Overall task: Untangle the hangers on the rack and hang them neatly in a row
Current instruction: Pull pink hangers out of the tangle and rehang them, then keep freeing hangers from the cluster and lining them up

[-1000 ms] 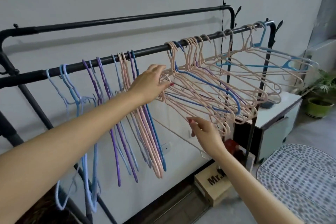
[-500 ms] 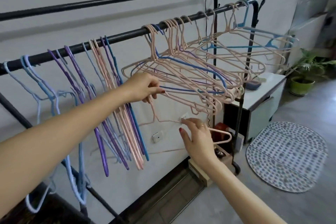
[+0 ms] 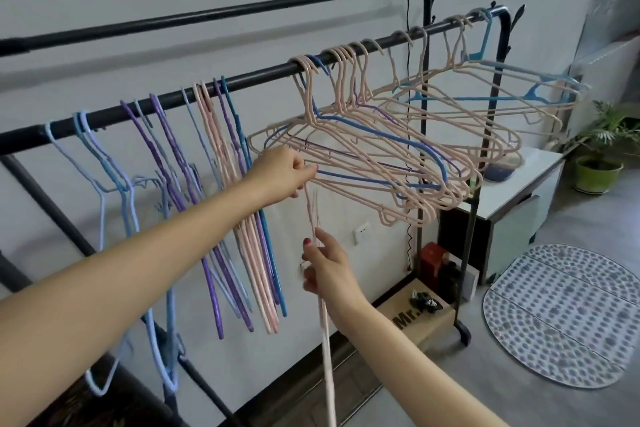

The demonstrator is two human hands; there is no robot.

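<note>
A black rack rail [image 3: 263, 74] runs from lower left to upper right. On its left part hang blue, purple and pink hangers [image 3: 221, 163] in a row, edge-on. To the right a tangled bunch of pink and blue hangers [image 3: 381, 156] hangs splayed out sideways. My left hand [image 3: 282, 172] grips the left end of that bunch. Below it my right hand [image 3: 327, 265] pinches a loose pink hanger [image 3: 325, 333], which is off the rail, turned edge-on and nearly vertical, with its top close under my left hand.
A second black rail [image 3: 207, 14] runs behind, near the wall. A white cabinet [image 3: 519, 198] stands at the rack's right end, with a potted plant [image 3: 599, 163] beyond it. A cardboard box [image 3: 415, 319] sits on the floor below, a dotted mat [image 3: 564, 315] to the right.
My right hand has turned the loose pink hanger from lying flat and wide to edge-on and upright. My left hand stays on the bunch's left end.
</note>
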